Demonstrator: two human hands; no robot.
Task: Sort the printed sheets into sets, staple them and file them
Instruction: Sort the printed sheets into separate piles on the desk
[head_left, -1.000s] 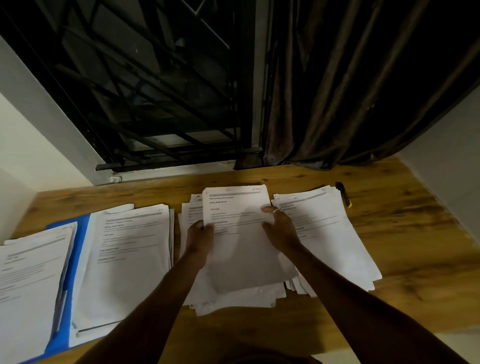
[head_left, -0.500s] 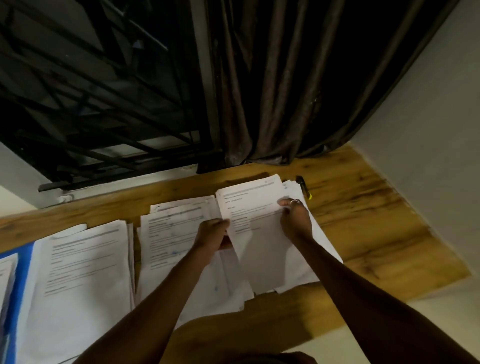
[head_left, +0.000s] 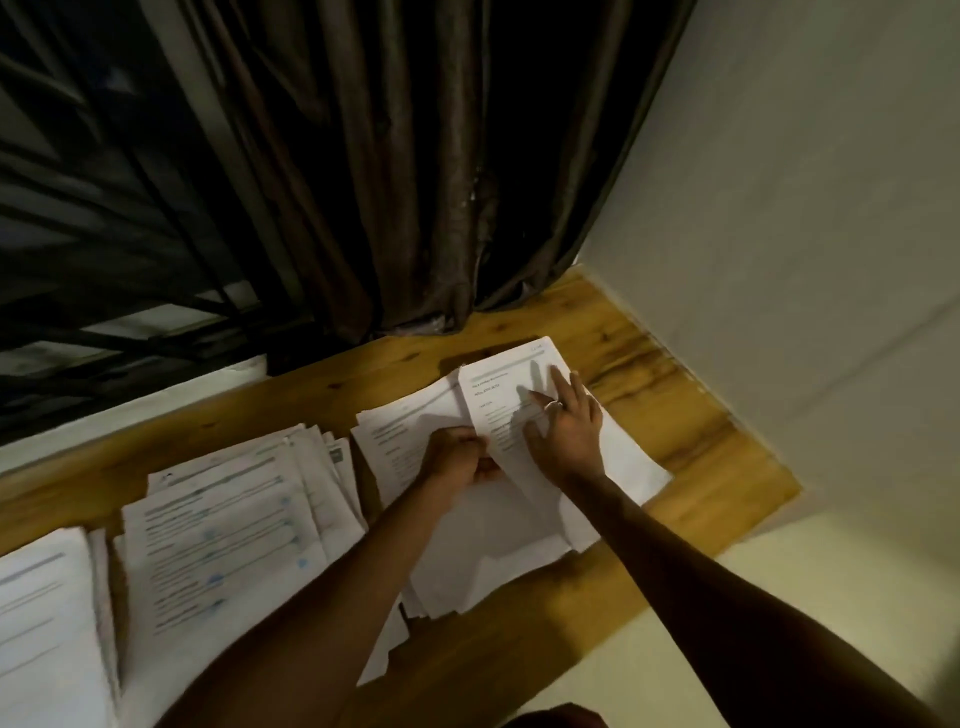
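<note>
Desk edges: the wooden desk ends in a corner right of centre. Its right edge runs along the pale wall, and its front edge slants down toward the lower middle of the frame.
Open room: one bare strip of wood lies between the rightmost pile and the wall, another along the back below the curtain.
Top sheet: the printed sheet lies on the rightmost pile, its left edge slightly raised.
Right hand: the right hand lies flat with fingers spread, pressing on that sheet.
Left hand: the left hand is curled and pinches the sheet's left edge, just beside the right hand.
Neighbours: a fanned pile with blue marks sits centre-left, close to the left forearm. Another pile sits at lower left.
Behind: the dark curtain meets the desk's back edge, and the window grille fills the upper left.
</note>
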